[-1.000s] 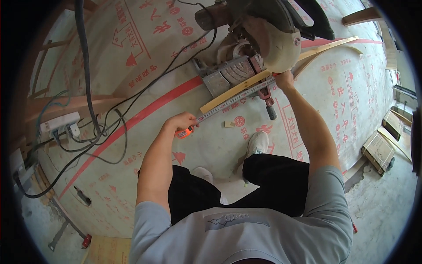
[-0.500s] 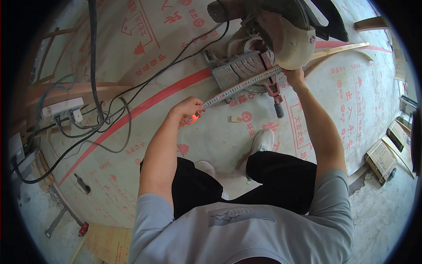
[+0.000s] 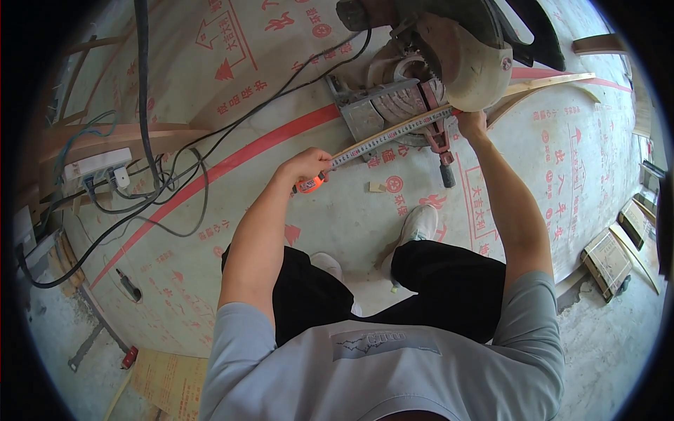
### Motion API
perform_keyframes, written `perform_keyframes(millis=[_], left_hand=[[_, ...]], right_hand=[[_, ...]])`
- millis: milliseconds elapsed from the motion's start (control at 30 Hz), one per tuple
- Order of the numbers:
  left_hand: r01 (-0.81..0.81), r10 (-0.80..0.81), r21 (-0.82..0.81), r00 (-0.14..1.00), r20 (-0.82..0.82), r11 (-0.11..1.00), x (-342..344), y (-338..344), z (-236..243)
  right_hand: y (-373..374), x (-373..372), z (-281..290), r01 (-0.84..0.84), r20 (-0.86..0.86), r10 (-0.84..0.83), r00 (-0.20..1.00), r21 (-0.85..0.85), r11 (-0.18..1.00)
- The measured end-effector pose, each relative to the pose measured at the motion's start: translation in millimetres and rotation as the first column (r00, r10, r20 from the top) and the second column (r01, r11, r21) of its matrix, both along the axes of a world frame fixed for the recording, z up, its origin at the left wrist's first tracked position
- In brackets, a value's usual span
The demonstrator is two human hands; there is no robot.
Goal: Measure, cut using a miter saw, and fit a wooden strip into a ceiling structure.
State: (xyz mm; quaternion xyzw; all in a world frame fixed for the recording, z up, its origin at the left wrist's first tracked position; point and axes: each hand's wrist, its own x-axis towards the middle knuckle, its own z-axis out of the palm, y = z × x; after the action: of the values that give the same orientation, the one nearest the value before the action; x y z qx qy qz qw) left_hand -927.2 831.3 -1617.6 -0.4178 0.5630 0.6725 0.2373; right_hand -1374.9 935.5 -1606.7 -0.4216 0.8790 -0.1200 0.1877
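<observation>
My left hand grips an orange tape measure, and its blade runs out to the right along a thin wooden strip. That strip lies across the base of a mitre saw on the floor. At the saw's fence my right hand holds the far end of the blade against the strip, under the beige blade guard.
Black cables trail over the printed floor sheet to a white power strip at the left. A small wood offcut lies near my white shoe. Wooden strips lie at the upper right, boxed packs at the right.
The view has shifted a little, so the saw now sits higher in the picture. Both hands keep the tape stretched along the strip as before.
</observation>
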Motion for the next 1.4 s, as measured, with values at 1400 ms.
perform_keyframes(millis=[1400], left_hand=[[-0.138, 0.132, 0.099, 0.989, 0.059, 0.986, 3.5, -17.1, 28.1]], right_hand=[[6.5, 4.0, -13.6, -0.326, -0.145, 0.293, 0.945, -0.376, 0.867]])
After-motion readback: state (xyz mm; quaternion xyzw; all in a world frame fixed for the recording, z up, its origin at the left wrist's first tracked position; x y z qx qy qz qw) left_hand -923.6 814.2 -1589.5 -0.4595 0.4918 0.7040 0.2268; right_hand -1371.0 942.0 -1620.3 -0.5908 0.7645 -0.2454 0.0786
